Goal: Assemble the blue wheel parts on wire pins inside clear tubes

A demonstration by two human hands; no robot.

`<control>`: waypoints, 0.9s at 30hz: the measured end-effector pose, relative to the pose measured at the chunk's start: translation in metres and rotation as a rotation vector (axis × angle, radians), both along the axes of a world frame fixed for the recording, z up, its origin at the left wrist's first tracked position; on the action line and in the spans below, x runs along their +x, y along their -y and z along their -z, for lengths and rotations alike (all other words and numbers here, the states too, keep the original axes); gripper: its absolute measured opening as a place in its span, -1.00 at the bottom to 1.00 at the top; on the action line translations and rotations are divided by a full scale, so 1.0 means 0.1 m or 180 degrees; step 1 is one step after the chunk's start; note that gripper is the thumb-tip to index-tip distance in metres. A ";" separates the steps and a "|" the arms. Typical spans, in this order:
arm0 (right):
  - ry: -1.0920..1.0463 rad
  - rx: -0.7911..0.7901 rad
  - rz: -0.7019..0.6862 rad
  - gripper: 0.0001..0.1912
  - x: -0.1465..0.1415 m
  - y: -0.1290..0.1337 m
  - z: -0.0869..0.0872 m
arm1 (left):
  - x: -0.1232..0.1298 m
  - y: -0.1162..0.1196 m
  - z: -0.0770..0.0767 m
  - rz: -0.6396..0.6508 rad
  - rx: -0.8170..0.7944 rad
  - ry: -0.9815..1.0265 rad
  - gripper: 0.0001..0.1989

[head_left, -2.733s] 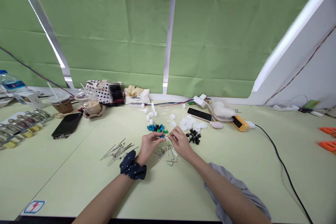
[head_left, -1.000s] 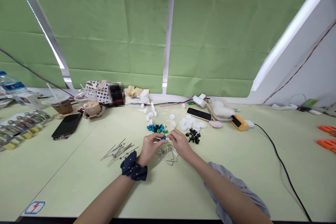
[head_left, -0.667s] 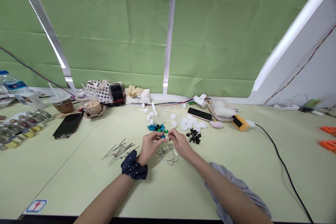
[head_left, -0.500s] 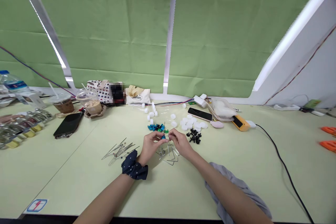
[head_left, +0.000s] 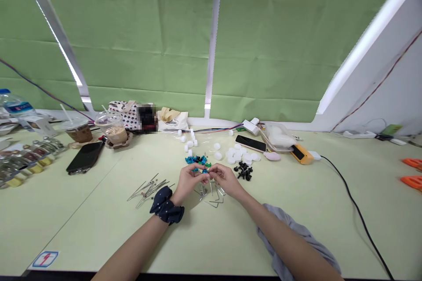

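Close together above the table, my left hand [head_left: 191,180] pinches a small blue piece [head_left: 205,171], and my right hand [head_left: 227,179] has its fingertips pressed together at that piece's right side. What the right fingertips hold is too small to make out. Bent metal wires [head_left: 216,202] lie just below the hands. Behind them is a pile of blue and green pieces [head_left: 194,159]. Black parts [head_left: 243,170] sit right of my right hand, with white round caps [head_left: 238,154] beyond. Straight thin wires [head_left: 148,189] lie left of my left wrist.
A dark phone [head_left: 85,157] and drink cups [head_left: 79,131] stand at the left, near small bottles [head_left: 28,158]. Behind the caps lie another phone [head_left: 251,143] and a yellow device [head_left: 301,154]. A black cable [head_left: 349,197] runs down the right side.
My right fingertips have moved slightly left and down, closer to the blue piece and my left fingers. My left hand has shifted slightly left.
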State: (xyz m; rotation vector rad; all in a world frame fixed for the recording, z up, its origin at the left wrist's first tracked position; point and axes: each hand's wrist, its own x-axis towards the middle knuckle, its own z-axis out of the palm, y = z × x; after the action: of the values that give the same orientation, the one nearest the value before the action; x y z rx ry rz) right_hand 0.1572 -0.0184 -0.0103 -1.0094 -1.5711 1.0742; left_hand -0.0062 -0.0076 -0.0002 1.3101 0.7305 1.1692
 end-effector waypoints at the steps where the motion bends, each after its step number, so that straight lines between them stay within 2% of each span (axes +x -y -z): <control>1: -0.0084 -0.0098 -0.0042 -0.81 0.00 0.00 0.01 | 0.00 0.00 0.00 0.0019 -0.0030 0.0041 -0.70; 5: -0.0406 -0.0337 -0.0136 -0.74 0.00 -0.03 0.03 | -0.01 -0.03 0.03 0.0176 -0.0143 0.0116 -0.68; 10: -0.0591 -0.0343 -0.0106 -0.71 -0.01 -0.03 -0.02 | -0.01 -0.04 0.05 0.0243 -0.0230 0.0081 -0.64; 14: -0.0597 -0.0330 -0.0032 -0.69 0.00 -0.02 -0.03 | -0.01 -0.04 0.00 0.0196 -0.0239 0.0161 -0.61; 18: -0.0460 -0.0206 0.0108 -0.72 0.02 -0.03 0.01 | -0.01 -0.03 -0.03 0.0167 -0.0245 0.0205 -0.61; 27: 0.0169 0.0308 0.0314 -0.80 0.03 -0.03 0.04 | -0.02 -0.06 0.02 0.0068 -0.0111 0.0199 -0.68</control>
State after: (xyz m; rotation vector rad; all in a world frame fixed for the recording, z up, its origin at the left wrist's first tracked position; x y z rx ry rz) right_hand 0.1604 -0.0150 -0.0142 -1.0457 -1.5834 0.9020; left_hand -0.0085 -0.0014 -0.0021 1.2443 0.6870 1.1704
